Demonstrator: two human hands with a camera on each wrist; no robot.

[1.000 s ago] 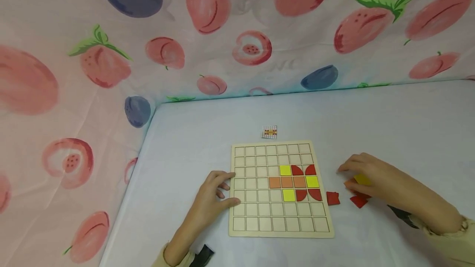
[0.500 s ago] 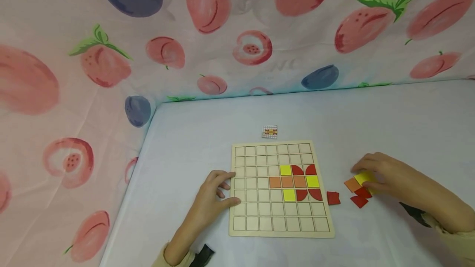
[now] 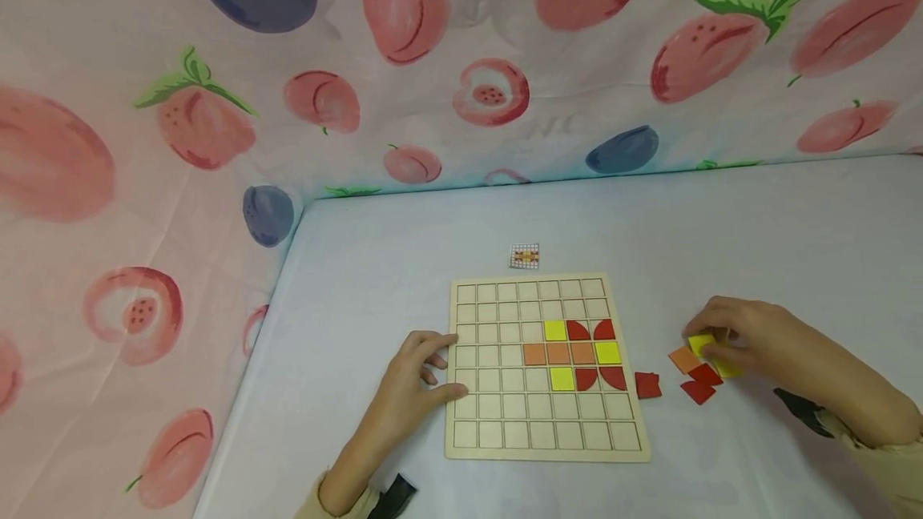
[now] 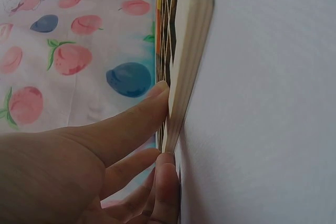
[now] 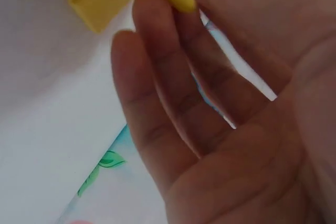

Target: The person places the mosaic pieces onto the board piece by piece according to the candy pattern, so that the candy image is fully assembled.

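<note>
A pale wooden grid board (image 3: 497, 431) lies on the table, with yellow, orange and red quarter-round tiles set in its middle and right cells. At its left edge my left hand (image 3: 409, 381) rests, thumb and index fingertip touching the rim; in the left wrist view the thumb (image 4: 131, 124) lies against the board's edge. To the right of the board, my right hand (image 3: 753, 339) pinches a yellow square tile (image 3: 698, 343) between thumb and fingertips. Below it lie more yellow tiles (image 3: 728, 368), an orange tile (image 3: 683, 360) and red tiles (image 3: 707, 375).
A small printed pattern card (image 3: 524, 256) lies just beyond the board's far edge. Red pieces (image 3: 647, 385) sit close against the board's right side. Fruit-printed cloth (image 3: 483, 94) hangs behind and at the left of the white table.
My right hand has drawn back to the right, uncovering the orange and red tiles, and has lifted a yellow tile off the others. The left hand and the board have stayed put.
</note>
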